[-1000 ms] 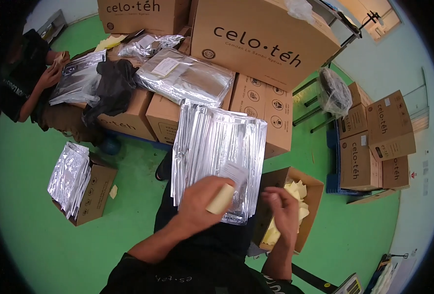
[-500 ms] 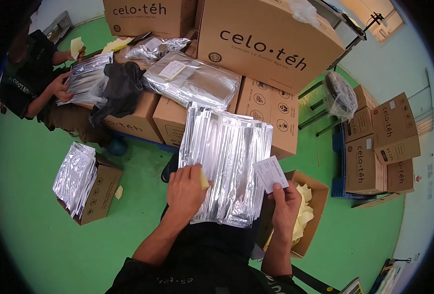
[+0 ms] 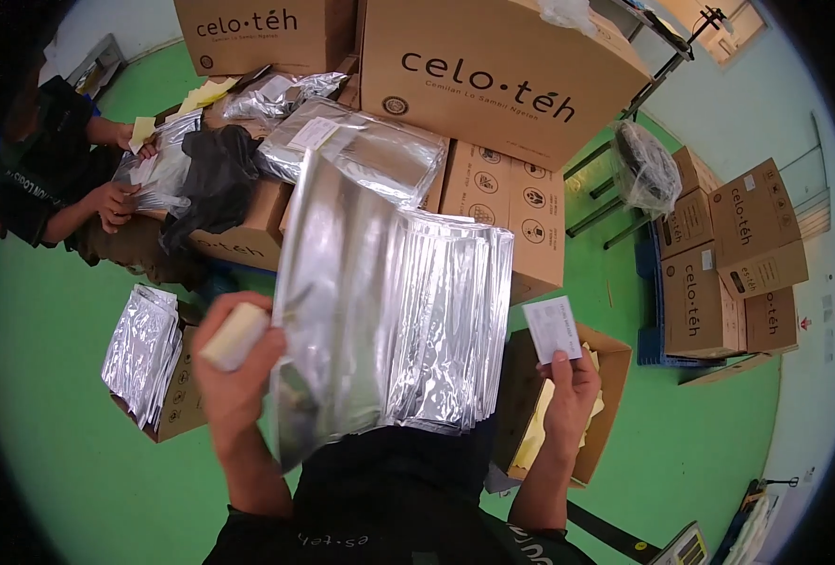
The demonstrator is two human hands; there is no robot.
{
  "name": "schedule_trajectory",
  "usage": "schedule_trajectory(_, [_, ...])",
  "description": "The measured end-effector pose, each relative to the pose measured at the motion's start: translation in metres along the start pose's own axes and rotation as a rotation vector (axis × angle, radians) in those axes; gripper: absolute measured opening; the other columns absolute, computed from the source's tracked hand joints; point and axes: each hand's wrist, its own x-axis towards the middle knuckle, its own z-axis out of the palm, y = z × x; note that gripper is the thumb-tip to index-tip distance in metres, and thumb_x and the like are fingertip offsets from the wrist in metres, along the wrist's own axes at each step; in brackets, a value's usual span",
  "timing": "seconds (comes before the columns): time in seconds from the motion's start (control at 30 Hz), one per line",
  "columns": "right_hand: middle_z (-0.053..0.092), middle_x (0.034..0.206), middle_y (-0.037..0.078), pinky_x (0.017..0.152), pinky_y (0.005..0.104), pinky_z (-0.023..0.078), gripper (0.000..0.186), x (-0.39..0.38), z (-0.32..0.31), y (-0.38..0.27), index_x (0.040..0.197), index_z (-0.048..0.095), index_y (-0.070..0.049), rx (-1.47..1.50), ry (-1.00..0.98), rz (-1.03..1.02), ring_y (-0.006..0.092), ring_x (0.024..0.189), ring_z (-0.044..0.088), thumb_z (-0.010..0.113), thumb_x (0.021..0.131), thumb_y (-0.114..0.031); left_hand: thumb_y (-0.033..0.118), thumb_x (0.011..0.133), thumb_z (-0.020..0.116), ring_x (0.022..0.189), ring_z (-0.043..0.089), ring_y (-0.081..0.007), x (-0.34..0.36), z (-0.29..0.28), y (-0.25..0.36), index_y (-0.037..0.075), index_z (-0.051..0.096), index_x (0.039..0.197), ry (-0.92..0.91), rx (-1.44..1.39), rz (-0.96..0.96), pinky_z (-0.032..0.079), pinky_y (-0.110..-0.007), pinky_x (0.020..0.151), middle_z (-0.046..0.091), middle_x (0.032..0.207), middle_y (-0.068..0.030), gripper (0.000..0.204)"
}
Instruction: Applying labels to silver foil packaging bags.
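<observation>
"Where do you have the foil pouches?"

"I have the pouches [image 3: 450, 320] stacked across the wearer's lap [image 3: 361, 471], between both hands. One pouch [image 3: 332, 292] tilts up along the stack's left side, blurred."

"And the hands?"

"On my feed, the left hand [image 3: 234, 363] is curled around a pale yellow bundle [image 3: 236, 336], at the raised pouch's edge; I cannot tell whether it grips the foil too. The right hand [image 3: 570, 381] pinches a white card [image 3: 552, 330] upright, apart from the stack."

"What surrounds them?"

"Below the right hand, I see an open carton [image 3: 615, 377] of yellow slips [image 3: 534, 428]. A second carton [image 3: 182, 395], on the green floor [image 3: 69, 452] at left, holds more silver pouches [image 3: 142, 344]. Beyond the stack, a flat silver pack [image 3: 380, 155] rests on boxes [image 3: 502, 184] beside a black bag [image 3: 219, 174]."

"Anyone else?"

"A co-worker [image 3: 31, 174], upper left, with a yellow slip [image 3: 141, 134] at one hand. To the far right, I see boxes [image 3: 695, 306] piled on a blue pallet [image 3: 651, 315]."
</observation>
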Motion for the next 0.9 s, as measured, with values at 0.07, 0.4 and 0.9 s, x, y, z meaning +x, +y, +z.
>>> schedule_trajectory(0.07, [0.067,0.088,0.005,0.07,0.0243,0.048,0.019,0.004,-0.008,0.0,0.104,0.066,0.005,0.021,0.025,-0.019,0.0099,0.073,0.059,0.062,0.098,-0.013,0.001,0.081,0.071,0.077,0.056,-0.0061,-0.007,-0.012,0.031,0.003,0.061,0.106,0.019,-0.109,0.048,0.044,-0.021,0.067,0.059,0.086,-0.001,0.027])
schedule_trajectory(0.4, [0.069,0.094,0.007,0.069,0.0251,0.052,0.019,0.003,-0.013,-0.002,0.108,0.066,0.004,0.012,0.059,-0.119,0.0099,0.076,0.06,0.063,0.097,-0.012,0.02,0.08,0.072,0.085,0.066,-0.0422,-0.033,0.161,-0.058,0.008,0.06,0.11,-0.542,0.389,0.109,0.051,-0.05,0.076,0.068,0.091,-0.0201,0.034])
schedule_trajectory(0.9, [0.066,0.078,0.011,0.063,0.0326,0.05,0.047,-0.003,0.066,0.014,0.134,0.05,0.002,-0.372,-0.415,0.029,0.0189,0.068,0.065,0.067,0.091,-0.008,0.004,0.074,0.072,0.101,0.063,-0.0397,-0.025,0.067,-0.053,0.006,0.059,0.118,-0.668,0.802,0.144,0.052,-0.047,0.087,0.065,0.112,-0.0167,0.045])
